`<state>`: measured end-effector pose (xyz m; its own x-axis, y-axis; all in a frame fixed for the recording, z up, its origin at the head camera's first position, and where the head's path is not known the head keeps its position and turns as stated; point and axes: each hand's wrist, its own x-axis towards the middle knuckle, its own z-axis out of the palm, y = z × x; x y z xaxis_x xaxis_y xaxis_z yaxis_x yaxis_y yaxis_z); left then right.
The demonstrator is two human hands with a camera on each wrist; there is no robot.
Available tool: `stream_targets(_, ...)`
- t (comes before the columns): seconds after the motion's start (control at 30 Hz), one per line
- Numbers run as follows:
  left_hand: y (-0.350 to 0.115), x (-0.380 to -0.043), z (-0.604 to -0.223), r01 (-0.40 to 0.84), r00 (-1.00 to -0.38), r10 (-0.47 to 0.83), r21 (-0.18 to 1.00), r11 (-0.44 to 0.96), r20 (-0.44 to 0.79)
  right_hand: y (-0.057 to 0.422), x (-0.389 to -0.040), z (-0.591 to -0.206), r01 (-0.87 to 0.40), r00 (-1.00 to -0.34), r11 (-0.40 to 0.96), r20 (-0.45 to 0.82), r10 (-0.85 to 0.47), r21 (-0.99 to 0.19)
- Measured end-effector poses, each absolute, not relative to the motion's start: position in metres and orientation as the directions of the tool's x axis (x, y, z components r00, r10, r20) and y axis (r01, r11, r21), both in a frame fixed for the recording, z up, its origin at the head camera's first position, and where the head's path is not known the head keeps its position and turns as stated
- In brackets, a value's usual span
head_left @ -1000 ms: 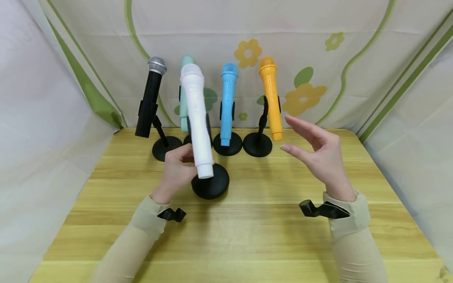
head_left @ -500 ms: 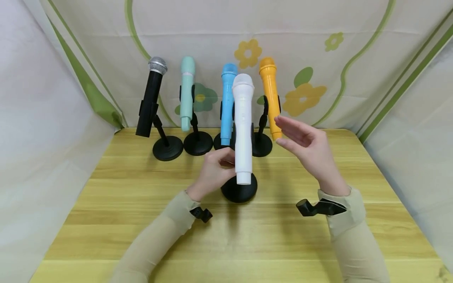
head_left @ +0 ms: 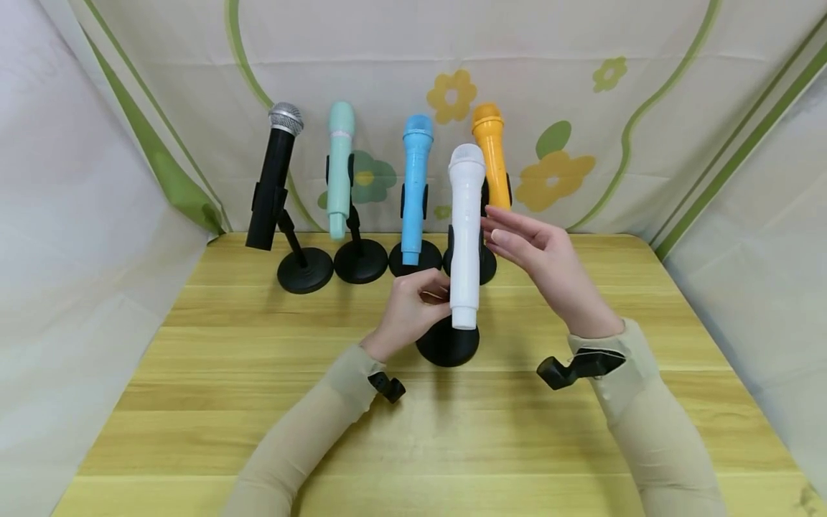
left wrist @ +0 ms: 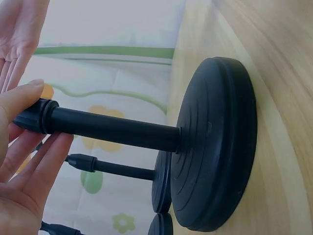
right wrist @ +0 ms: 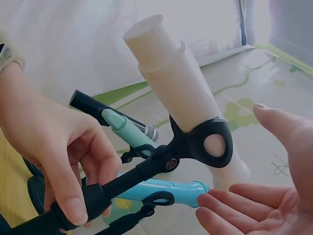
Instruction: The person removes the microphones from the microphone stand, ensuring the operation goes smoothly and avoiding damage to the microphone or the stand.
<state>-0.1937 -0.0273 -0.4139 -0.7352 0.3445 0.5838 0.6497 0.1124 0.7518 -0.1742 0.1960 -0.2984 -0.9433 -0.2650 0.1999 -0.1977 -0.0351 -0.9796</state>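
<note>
We see the white microphone (head_left: 465,237) seated in the clip (right wrist: 193,147) of a black tabletop stand (left wrist: 116,128), head end up and leaning away from us, in front of the orange microphone (head_left: 493,154). Behind, the clips of other stands (head_left: 306,271) carry, from left to right, the black microphone (head_left: 268,187) with its silver mesh head, the mint-green microphone (head_left: 340,169), the blue microphone (head_left: 416,190) and the orange one, all tilted over the far side of the worktop (head_left: 413,438). The left hand (head_left: 413,309) pinches the collar (left wrist: 38,117) on the pole between thumb and fingers, its grip firmly on the stand. The right hand (head_left: 549,262) is just beside the white microphone, its grip spread and relaxed with the fingers extended; we cannot tell whether a fingertip touches.

From the right wrist we make out the clip's ring, with white plastic showing through its round hole, a detail the head view hides. From the left wrist we get the concentric ridges of the round base (left wrist: 217,147), which the head view partly covers; whether it rests flat, we cannot tell.
</note>
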Motion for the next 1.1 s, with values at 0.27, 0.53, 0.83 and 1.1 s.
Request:
stream_targets(0.27,-0.026,-0.199,-0.411,0.612,-0.769,0.333,0.780,0.133,0.547,0.188,-0.184,-0.299,-0.164,-0.945,-0.071,0.177,-0.275,-0.984)
stream_targets(0.53,-0.026,-0.209,-0.408,0.569,-0.795,0.347,0.810,0.142,0.498,0.182,-0.196,-0.295,-0.124,-0.958,-0.080,0.140,-0.251,-0.989)
stream_targets(0.83,-0.025,-0.210,-0.402,0.524,-0.819,0.372,0.833,0.179,0.436,0.169,-0.204,-0.290,-0.059,-0.978,-0.058,0.069,-0.197,-0.997)
stream_targets(1.1,-0.026,-0.211,-0.395,0.544,-0.807,0.400,0.811,0.215,0.435,0.165,-0.206,-0.289,-0.031,-0.984,-0.031,0.036,-0.177,-0.999)
